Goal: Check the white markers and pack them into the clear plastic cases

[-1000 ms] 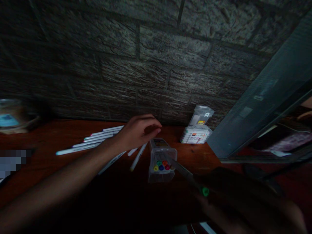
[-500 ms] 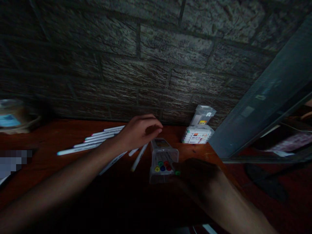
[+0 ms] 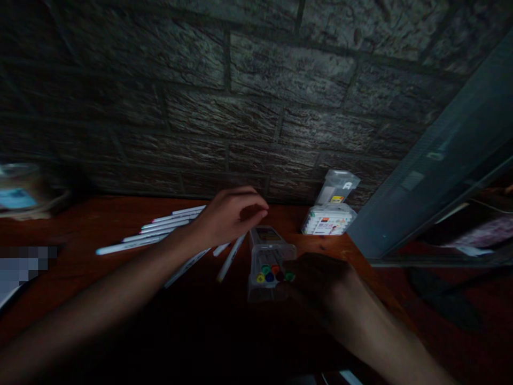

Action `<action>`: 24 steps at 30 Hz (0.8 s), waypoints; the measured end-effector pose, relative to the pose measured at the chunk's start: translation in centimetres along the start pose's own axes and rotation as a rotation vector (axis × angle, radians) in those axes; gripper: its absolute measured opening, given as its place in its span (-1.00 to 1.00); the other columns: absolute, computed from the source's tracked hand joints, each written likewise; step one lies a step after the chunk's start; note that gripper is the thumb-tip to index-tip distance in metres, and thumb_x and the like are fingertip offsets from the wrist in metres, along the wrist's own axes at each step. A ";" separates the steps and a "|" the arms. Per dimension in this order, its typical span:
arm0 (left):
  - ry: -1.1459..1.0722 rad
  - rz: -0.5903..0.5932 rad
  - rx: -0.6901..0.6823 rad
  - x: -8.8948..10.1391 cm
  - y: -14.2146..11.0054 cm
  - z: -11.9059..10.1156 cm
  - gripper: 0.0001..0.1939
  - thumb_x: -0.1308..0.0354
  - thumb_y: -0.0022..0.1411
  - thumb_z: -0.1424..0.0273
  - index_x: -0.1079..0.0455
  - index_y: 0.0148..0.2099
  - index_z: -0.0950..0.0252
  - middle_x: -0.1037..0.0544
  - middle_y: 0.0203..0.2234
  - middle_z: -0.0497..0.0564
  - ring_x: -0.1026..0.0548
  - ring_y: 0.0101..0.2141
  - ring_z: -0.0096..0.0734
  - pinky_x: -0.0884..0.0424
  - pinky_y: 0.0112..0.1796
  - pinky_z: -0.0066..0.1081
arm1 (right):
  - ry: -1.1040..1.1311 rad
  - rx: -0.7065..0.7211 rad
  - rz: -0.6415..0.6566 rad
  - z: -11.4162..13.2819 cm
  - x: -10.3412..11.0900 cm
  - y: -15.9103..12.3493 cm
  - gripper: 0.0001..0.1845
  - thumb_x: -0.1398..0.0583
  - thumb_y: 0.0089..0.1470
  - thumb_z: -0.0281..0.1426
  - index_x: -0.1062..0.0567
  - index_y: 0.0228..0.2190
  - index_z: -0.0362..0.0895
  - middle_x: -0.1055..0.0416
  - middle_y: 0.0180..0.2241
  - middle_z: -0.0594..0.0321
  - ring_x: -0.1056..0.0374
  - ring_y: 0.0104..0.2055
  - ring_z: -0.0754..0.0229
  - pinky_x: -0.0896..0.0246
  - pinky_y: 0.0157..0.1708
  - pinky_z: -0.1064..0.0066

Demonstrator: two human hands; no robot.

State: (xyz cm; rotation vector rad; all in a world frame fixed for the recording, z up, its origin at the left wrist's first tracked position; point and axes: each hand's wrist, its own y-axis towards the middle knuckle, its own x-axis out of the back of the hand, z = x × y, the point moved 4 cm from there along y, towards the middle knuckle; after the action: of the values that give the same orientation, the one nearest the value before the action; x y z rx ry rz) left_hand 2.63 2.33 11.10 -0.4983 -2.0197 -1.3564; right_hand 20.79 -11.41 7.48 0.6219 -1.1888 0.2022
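In the head view a clear plastic marker case (image 3: pixel 251 293) lies on the table with several markers inside, their coloured round ends facing me: yellow, blue, green and red. At its right side my right hand (image 3: pixel 320 283) is closed on a green-ended marker (image 3: pixel 289 276), which lies at the case's opening. The hand is dark, and part of its fingers is hidden. Behind the case my left hand (image 3: pixel 230 216) hovers with curled fingers and a small gap between thumb and forefinger, holding nothing I can see. Loose white markers (image 3: pixel 130 245) lie beneath and left of the left forearm.
A packed box of markers (image 3: pixel 327 222) stands at the back right, with an upright clear case (image 3: pixel 339 187) behind it. A jar (image 3: pixel 18 187) sits at the far left. The brick wall (image 3: pixel 256 107) closes off the table's back; a metal post (image 3: pixel 401 203) rises at the right.
My right hand has shifted slightly left and up, bringing the green-ended marker closer to the other markers in the case. My left hand has hardly moved.
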 end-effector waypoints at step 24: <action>0.183 -0.215 0.472 5.5 -5.6 6.8 -0.75 -0.15 0.36 0.27 -0.63 -0.17 0.27 -0.72 -0.30 0.01 -0.64 -0.28 -0.26 -0.46 -0.27 -0.40 | 0.717 -0.448 -0.444 -11.7 -3.3 11.5 -0.36 -0.18 0.14 0.19 -0.58 -0.35 -0.17 -0.57 -0.48 0.13 -0.36 -0.61 0.24 -0.24 -0.61 0.42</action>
State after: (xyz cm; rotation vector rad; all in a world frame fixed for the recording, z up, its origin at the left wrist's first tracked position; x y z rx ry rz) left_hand -6.88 6.14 9.43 0.0542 -2.1860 -0.9487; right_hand 23.62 4.94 5.77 0.3505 -0.3613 -0.2078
